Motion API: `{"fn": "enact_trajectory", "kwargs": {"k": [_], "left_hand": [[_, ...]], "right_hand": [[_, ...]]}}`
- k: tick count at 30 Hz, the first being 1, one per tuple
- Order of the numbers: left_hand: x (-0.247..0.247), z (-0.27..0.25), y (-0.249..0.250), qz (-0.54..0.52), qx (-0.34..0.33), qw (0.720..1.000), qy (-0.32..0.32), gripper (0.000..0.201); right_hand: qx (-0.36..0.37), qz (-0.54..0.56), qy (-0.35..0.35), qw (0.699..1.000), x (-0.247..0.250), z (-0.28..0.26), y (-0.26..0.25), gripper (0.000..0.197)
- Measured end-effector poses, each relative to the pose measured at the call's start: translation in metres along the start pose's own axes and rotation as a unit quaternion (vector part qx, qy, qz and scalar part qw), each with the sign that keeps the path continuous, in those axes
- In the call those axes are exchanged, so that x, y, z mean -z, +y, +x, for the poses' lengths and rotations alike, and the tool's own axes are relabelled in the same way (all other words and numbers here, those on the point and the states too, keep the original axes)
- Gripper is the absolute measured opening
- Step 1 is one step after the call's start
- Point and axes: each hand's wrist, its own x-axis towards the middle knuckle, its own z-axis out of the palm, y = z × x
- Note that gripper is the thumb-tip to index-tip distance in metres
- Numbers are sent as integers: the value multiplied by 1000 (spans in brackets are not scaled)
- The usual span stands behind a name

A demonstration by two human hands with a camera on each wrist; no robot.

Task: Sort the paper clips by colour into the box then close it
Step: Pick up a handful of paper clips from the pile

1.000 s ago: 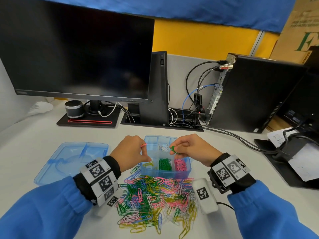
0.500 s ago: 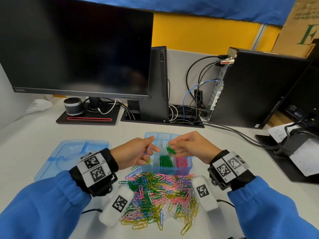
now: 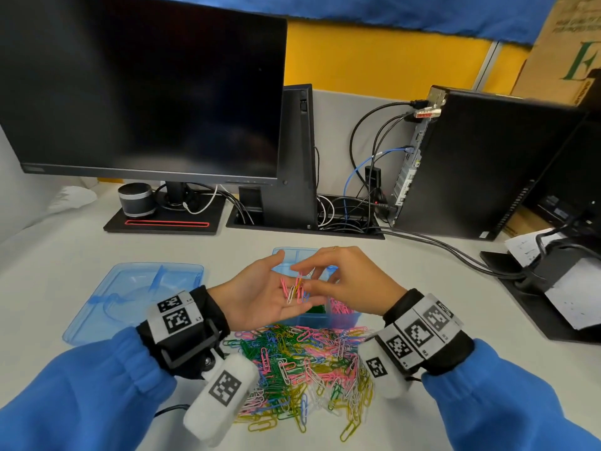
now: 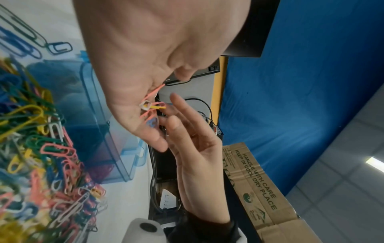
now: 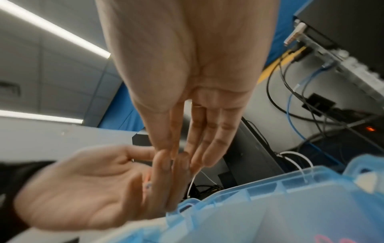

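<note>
Several mixed clips point(image 3: 296, 288) (pink, white, yellow, blue) lie on the left hand point(image 3: 260, 297), palm up, fingers nearly straight and only cupping them, centre of the head view, over the near edge of the box point(image 3: 325, 315). The right hand point(image 3: 351, 284) reaches in from the right with fingers extended and tips at the clips; whether it has one pinched yet I can't tell, since the right wrist view is blurred there. The box is open, mostly hidden behind both hands; green and pink compartments show at lower centre. The lid point(image 3: 130, 297) lies flat at left, apart from the box. The main pile point(image 3: 299, 362) sits just below the hands, touching the box front, still large, so I'd judge the sort is early. Advice for this step: take one clip at a time, pinch at its end and lift straight off the palm so linked ones don't come along. Keep the left palm level and over the box so any drop lands inside. Check colour before release; pink goes to the right compartment. Risk: two clips hooked together ending up in one cell.
</note>
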Motion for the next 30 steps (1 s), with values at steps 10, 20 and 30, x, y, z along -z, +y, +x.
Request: {"fn": "enact_trajectory", "kwargs": {"k": [10, 20, 30], "left_hand": [[-4, -4, 0, 22, 30, 999, -24, 73], [-6, -5, 1, 25, 15, 999, 13, 66], [0, -1, -2, -19, 21, 1000, -13, 68]], "right_hand": [[17, -8, 3, 1000, 6, 1, 5, 7], [-98, -120, -19, 988, 38, -4, 28, 10], [36, -50, -33, 998, 11, -2, 4, 24]]}}
